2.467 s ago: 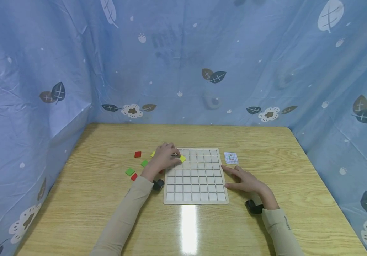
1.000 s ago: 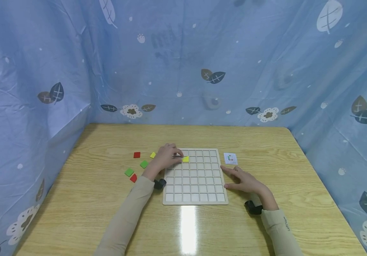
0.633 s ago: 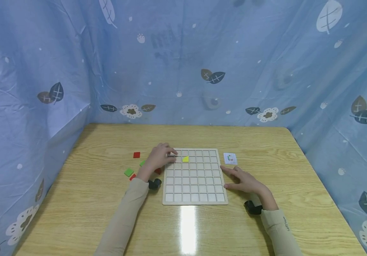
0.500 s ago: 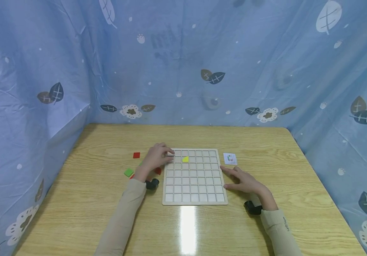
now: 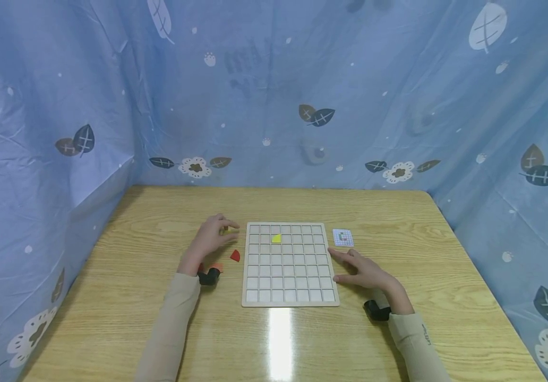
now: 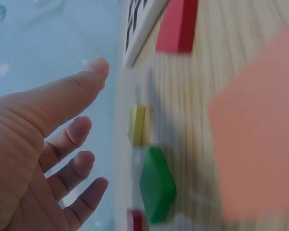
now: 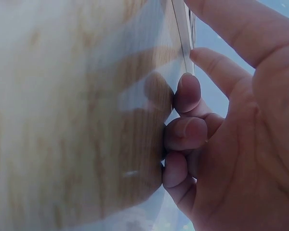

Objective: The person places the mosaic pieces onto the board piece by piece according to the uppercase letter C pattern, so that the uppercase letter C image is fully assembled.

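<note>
My left hand [image 5: 211, 237] hovers left of the gridded board [image 5: 244, 276], with its fingers loosely bent and nothing between them. Below the fingertips lies a yellow tile [image 6: 137, 125], mostly covered by the hand in the head view. A green tile [image 6: 157, 185] is beside it in the left wrist view. One yellow quarter-round tile [image 5: 276, 239] sits in a cell of the board's second row. My right hand [image 5: 362, 269] touches the board's right edge with thumb and index finger, while its other fingers rest on the table in the right wrist view.
A red rounded tile [image 5: 235, 255] lies just left of the board. Close to the left wrist is a coral-coloured tile [image 6: 260, 139]. The small pattern card [image 5: 343, 237] lies right of the board. Blue curtains [image 5: 264, 106] enclose the wooden table [image 5: 379, 212].
The yellow quarter-round tile was turned square into its cell and let go. My left hand then moved left off the board to the loose tiles. The right hand stayed put.
</note>
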Demonstrator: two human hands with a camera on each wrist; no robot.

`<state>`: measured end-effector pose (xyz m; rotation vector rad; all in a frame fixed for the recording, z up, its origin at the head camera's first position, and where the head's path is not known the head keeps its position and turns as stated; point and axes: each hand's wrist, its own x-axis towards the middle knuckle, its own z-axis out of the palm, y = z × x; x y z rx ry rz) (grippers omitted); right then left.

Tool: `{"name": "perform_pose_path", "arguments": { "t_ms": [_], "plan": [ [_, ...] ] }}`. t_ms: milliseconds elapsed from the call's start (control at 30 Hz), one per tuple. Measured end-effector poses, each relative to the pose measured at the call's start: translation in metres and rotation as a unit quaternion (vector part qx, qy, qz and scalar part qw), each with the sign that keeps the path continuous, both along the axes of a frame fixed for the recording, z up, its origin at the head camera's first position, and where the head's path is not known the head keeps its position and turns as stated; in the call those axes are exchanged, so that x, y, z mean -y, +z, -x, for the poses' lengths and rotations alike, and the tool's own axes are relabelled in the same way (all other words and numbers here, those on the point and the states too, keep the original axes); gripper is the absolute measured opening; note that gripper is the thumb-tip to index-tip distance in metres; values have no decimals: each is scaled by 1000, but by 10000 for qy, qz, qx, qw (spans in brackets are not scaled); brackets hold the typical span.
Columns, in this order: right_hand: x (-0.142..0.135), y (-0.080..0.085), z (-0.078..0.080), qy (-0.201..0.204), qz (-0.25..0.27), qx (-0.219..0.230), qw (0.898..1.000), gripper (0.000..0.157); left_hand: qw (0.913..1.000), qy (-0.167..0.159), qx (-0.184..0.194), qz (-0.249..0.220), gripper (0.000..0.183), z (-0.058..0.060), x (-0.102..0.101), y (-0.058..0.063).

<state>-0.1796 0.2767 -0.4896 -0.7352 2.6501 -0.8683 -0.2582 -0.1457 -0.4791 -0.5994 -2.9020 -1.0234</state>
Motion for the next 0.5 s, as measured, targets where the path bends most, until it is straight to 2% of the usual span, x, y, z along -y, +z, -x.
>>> {"name": "perform_pose_path", "arguments": {
  "t_ms": [233,500],
  "plan": [
    [1,1,-1,-32,-32,27,10000,71,9997,203,-26,-142,27,-3,28,-5],
    [1,2,-2,-49,-41,18,10000,71,9991,398,-85,-65,31,-5,56,-9]
  ]
}}
